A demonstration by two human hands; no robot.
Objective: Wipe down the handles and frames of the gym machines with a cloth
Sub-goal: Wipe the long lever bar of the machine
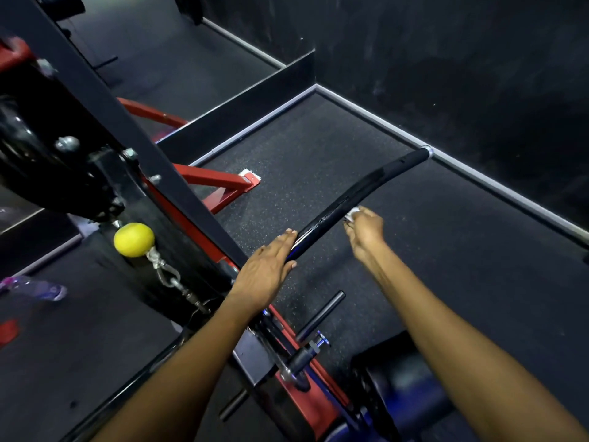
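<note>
At a gym machine, I steady the long black bar handle (357, 199) with my left hand (267, 272) while my right hand (363, 231) works a small white cloth (352, 214) against it. The bar runs from the centre of the view out toward two o'clock, ending in a rubber grip with a silver cap near the pale floor edging. My left hand lies flat, fingers straight and together, its fingertips resting on the near end of the bar; I judge that this keeps the hanging handle from swinging away under the wiping pressure. My right hand is bunched round the cloth, fingers curled, pressing it to the right side of the bar's middle stretch, just beyond my left fingertips at about one o'clock from them.

The near part of the bar shows a wet-looking sheen, so I take the far grip as the stretch not yet done. At nine o'clock a yellow ball stopper (134, 240) sits on the cable hardware, beside the black frame upright (105, 100) and the red base struts (220, 183), all awaiting the cloth by my reckoning. The speckled rubber floor (430, 282) lies well below the bar.
</note>
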